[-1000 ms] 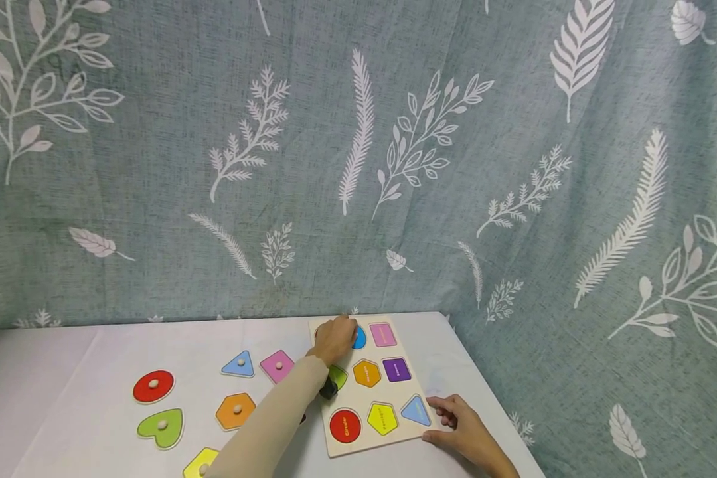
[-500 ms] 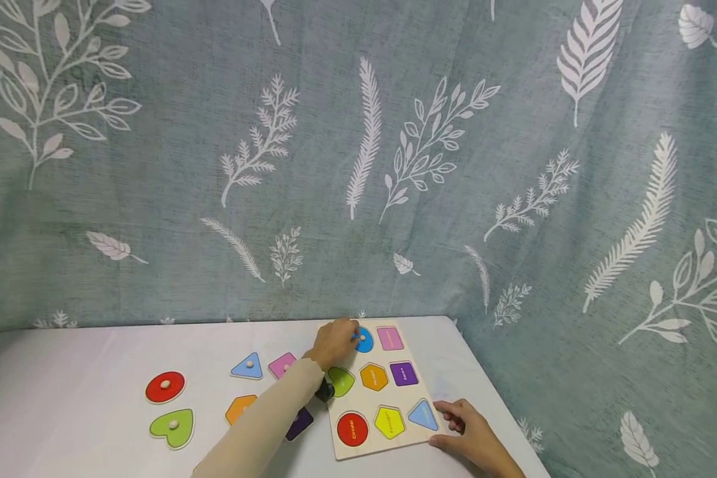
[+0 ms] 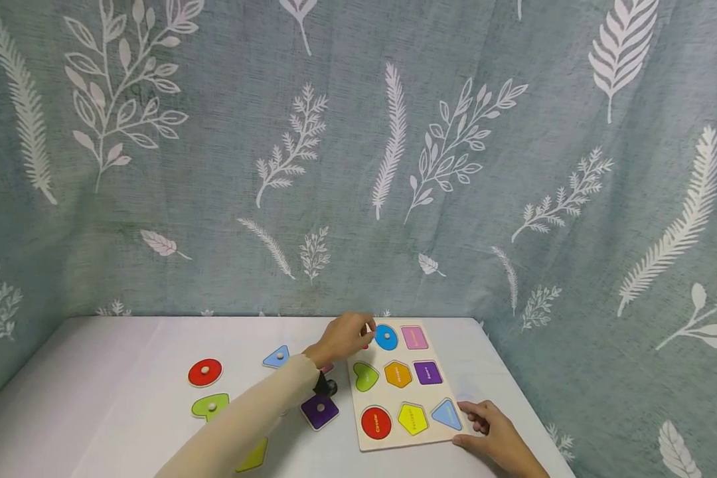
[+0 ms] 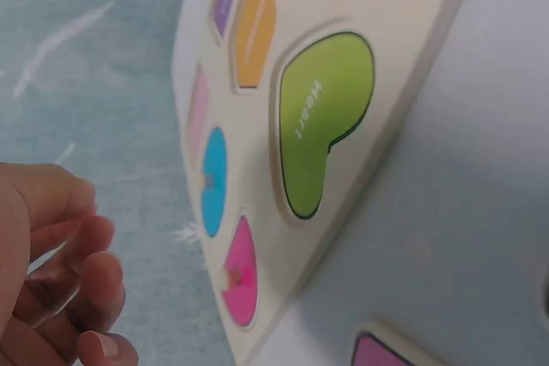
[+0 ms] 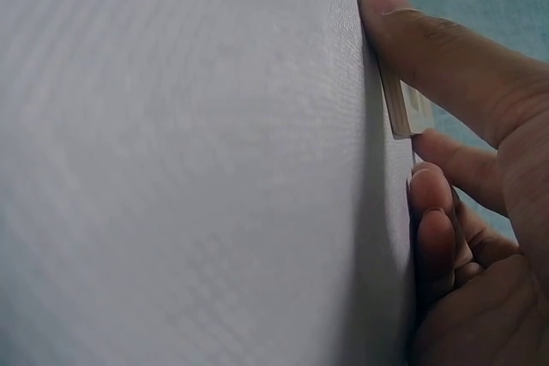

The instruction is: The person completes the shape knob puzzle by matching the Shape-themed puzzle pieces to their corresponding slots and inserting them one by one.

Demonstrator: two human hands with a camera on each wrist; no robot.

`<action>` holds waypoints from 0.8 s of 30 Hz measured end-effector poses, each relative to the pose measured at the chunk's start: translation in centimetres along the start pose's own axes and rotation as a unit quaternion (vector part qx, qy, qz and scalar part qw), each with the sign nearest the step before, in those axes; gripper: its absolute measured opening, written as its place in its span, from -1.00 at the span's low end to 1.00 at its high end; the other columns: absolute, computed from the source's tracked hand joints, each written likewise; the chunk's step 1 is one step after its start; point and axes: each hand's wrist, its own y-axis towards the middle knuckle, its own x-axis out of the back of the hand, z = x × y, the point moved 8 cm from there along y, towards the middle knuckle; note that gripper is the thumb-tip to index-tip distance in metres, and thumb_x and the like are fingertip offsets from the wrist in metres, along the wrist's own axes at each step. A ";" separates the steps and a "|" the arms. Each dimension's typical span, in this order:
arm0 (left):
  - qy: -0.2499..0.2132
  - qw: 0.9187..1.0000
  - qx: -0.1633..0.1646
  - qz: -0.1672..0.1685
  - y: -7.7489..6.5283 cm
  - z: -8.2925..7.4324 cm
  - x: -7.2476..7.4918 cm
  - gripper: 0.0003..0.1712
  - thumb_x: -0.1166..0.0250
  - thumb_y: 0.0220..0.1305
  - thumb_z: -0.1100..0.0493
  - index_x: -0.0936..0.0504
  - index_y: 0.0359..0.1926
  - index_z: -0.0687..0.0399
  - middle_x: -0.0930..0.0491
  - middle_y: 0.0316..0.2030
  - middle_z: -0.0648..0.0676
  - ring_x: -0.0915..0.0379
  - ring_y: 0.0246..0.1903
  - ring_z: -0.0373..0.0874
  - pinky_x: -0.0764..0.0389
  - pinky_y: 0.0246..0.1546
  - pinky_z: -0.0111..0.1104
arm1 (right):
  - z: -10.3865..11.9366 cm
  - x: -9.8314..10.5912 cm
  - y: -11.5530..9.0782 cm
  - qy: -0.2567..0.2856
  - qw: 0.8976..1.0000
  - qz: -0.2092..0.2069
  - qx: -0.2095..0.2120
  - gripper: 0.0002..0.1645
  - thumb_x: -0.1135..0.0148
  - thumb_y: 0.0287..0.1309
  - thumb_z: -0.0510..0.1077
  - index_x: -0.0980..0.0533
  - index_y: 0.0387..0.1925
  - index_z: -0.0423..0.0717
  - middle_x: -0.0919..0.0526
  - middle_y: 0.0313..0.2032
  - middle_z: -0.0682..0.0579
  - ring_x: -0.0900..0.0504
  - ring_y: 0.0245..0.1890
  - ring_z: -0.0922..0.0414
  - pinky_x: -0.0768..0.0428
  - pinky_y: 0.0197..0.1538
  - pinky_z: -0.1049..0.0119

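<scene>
A wooden shape puzzle board [image 3: 388,397] lies on the white table. Its blue oval piece [image 3: 386,337] sits in its slot, knob up. Next to it, a magenta half-round piece [image 4: 244,276] also has its knob showing. Just left of the oval hovers my left hand [image 3: 342,337], fingers loosely bent and holding nothing. The green heart slot [image 4: 330,117] lies below that hand with no knobbed piece in it. At the board's near right corner, my right hand [image 3: 494,433] holds the edges between thumb [image 5: 429,49] and index finger; its other fingers are curled.
Loose knobbed pieces lie left of the board: a red circle [image 3: 198,377], a green heart [image 3: 203,406], a blue triangle [image 3: 273,362], a purple square [image 3: 319,418] and a yellow piece [image 3: 253,458]. My left sleeve [image 3: 245,411] covers part of this area. A patterned curtain [image 3: 346,166] hangs behind.
My left hand has come off the blue oval's knob and drawn back to the left, uncovering the oval. The head view has turned left. My right hand stays at the board's corner.
</scene>
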 end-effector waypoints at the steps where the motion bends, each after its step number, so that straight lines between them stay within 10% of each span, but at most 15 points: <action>1: 0.003 1.000 -0.002 -0.003 -0.3 -0.1 0.4 -0.93 -0.34 0.40 0.17 -0.71 -0.16 0.04 -0.58 -0.47 -0.12 -0.43 -0.51 -0.26 -0.48 -0.49 -0.39 | 0.1 0.1 0.0 -0.001 1.000 0.001 -0.001 -0.10 -0.72 -0.22 0.14 -0.63 0.19 -0.11 -0.34 -0.33 0.04 -0.35 -0.30 0.11 -0.36 -0.30 0.30; 24: -0.020 0.999 0.011 -0.041 -12.4 0.3 8.9 -0.88 -0.38 0.38 0.07 -0.72 -0.11 -0.07 -0.54 -0.41 -0.22 -0.37 -0.50 -0.31 -0.49 -0.46 -0.39 | 0.3 -0.2 -0.3 -0.028 1.000 0.010 -0.005 -0.03 -0.71 -0.24 0.18 -0.60 0.22 -0.15 -0.34 -0.32 0.04 -0.35 -0.28 0.11 -0.37 -0.28 0.30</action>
